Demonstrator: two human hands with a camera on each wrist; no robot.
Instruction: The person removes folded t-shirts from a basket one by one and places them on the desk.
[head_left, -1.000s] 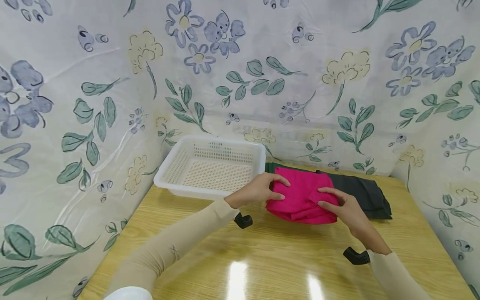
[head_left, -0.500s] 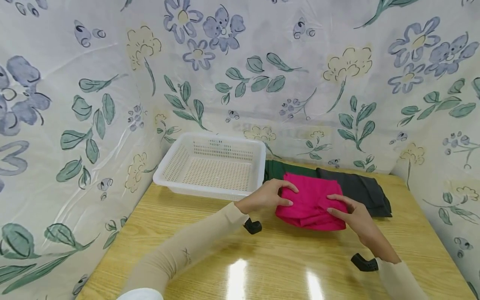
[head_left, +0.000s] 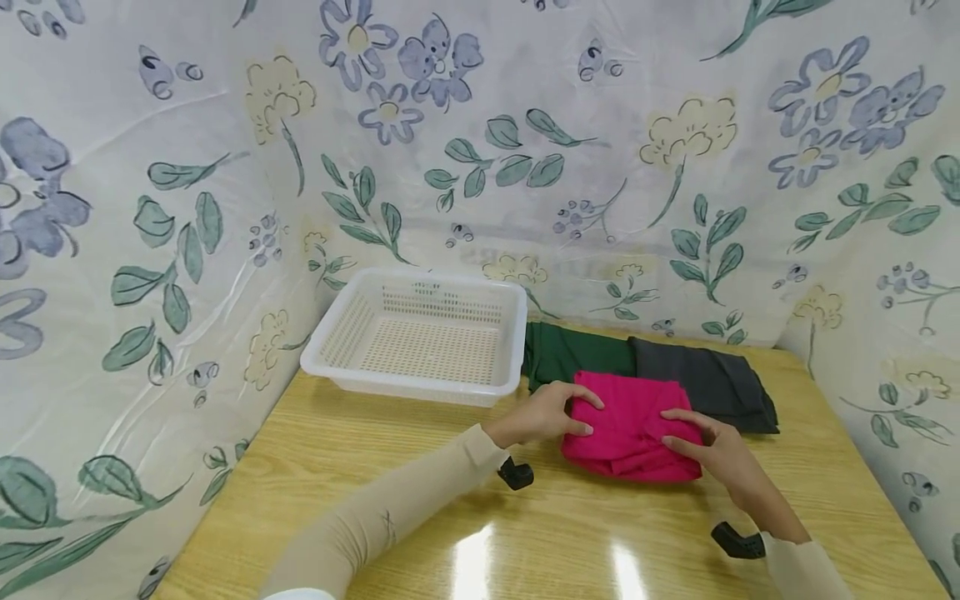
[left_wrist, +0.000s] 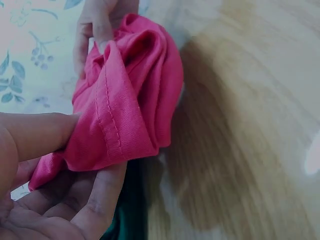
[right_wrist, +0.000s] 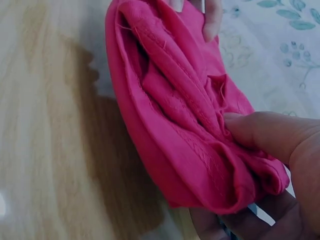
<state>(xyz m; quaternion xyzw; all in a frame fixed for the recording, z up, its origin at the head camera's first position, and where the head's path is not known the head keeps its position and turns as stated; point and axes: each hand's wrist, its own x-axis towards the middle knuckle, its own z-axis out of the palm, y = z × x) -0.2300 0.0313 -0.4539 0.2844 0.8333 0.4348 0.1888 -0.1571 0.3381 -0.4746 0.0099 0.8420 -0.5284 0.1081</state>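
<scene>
A folded bright pink garment [head_left: 626, 425] with stitched hems is held between both hands, a little above the table. The left hand [head_left: 551, 412] grips its left edge, thumb on top and fingers beneath, as the left wrist view shows with the garment's layers [left_wrist: 120, 110]. At the opposite edge the right hand [head_left: 712, 454] pinches the cloth; in the right wrist view its thumb lies on the folds [right_wrist: 175, 105] and its fingers are underneath. Behind the pink garment lie a dark green folded cloth [head_left: 577, 350] and a dark grey folded cloth [head_left: 705, 383], side by side.
A white perforated plastic basket [head_left: 420, 387] stands at the back left of the wooden table [head_left: 375, 450], just left of the green cloth. Floral-patterned sheeting [head_left: 450, 200] hangs behind and along both sides of the table.
Both hands have carried the pink garment toward the person and somewhat to the right. More of the green cloth behind it now shows. The grip looks the same.
</scene>
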